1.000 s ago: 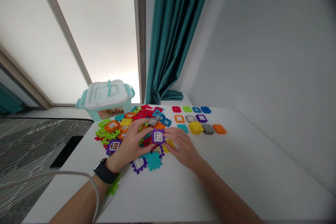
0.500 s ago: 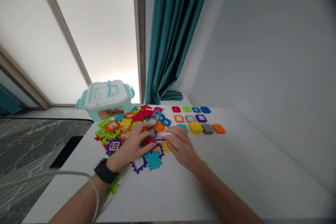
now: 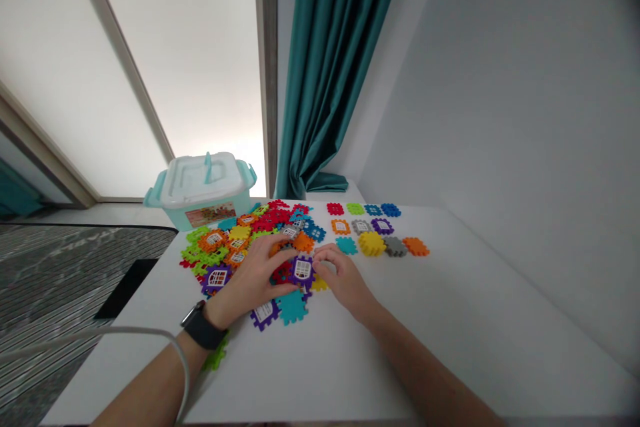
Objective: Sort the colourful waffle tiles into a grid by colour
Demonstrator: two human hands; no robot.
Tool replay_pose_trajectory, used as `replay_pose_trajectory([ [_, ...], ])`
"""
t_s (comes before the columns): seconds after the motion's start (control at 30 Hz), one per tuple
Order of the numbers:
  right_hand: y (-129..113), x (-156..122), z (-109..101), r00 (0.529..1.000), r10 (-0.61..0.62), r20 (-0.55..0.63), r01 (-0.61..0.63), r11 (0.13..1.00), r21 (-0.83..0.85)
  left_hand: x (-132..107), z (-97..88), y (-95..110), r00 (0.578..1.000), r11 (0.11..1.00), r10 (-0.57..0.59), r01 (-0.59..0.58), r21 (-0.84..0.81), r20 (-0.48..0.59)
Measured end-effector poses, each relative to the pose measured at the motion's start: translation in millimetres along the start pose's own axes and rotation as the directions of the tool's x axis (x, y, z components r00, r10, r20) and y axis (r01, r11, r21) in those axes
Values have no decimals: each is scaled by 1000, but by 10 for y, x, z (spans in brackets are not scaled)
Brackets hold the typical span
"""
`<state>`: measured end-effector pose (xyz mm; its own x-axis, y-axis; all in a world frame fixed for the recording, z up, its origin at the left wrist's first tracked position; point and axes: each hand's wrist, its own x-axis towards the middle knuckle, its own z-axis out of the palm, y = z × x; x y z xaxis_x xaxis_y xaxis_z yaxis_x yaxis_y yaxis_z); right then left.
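A purple interlocking tile with a white window insert [image 3: 303, 269] is pinched at its right edge by my right hand [image 3: 345, 280], whose fingers are closed. My left hand [image 3: 257, 273], wearing a dark watch, has its thumb and fingers apart around the left side of that tile; whether they touch it I cannot tell. Beneath and in front lie a turquoise tile [image 3: 293, 307], a purple tile with a white insert [image 3: 265, 312] and a partly hidden yellow tile [image 3: 319, 283]. A red tile [image 3: 283, 273] shows between my left thumb and fingers.
A mixed heap of tiles [image 3: 270, 219] spreads behind my left hand. Stacked tiles stand in rows at the right, among them a yellow stack [image 3: 372, 244] and an orange stack [image 3: 417, 246]. A lidded turquoise box [image 3: 207, 187] is at the back left. A cable [image 3: 125, 329] crosses my left forearm.
The purple window tile has turned from edge-on to face-on in my right hand. My right fingers have drawn in at its edge, and my left hand has stayed nearly in place.
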<state>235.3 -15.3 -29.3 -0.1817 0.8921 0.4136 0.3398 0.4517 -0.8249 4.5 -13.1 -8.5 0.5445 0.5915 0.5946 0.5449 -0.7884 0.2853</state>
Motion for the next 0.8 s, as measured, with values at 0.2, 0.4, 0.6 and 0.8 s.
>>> replay_pose_trajectory([
  [0.2, -146, -67, -64, 965, -260, 25, 259, 940, -222, -2, -23, 0, 991, 991, -119, 115, -61, -67],
  [0.4, -165, -108, -84, 892, -417, 176, 451, 793, -409, -1, -16, -3, 984, 986, -145, 136, -93, -99],
  [0.6, -175, -97, -79, 886, -432, 169, 460, 767, -448, -15, 11, -12, 985, 988, -139, 131, -84, -100],
  [0.8, -157, -80, -84, 878, -461, 125, 462, 751, -472, -14, 3, -3, 984, 984, -157, 148, -102, -83],
])
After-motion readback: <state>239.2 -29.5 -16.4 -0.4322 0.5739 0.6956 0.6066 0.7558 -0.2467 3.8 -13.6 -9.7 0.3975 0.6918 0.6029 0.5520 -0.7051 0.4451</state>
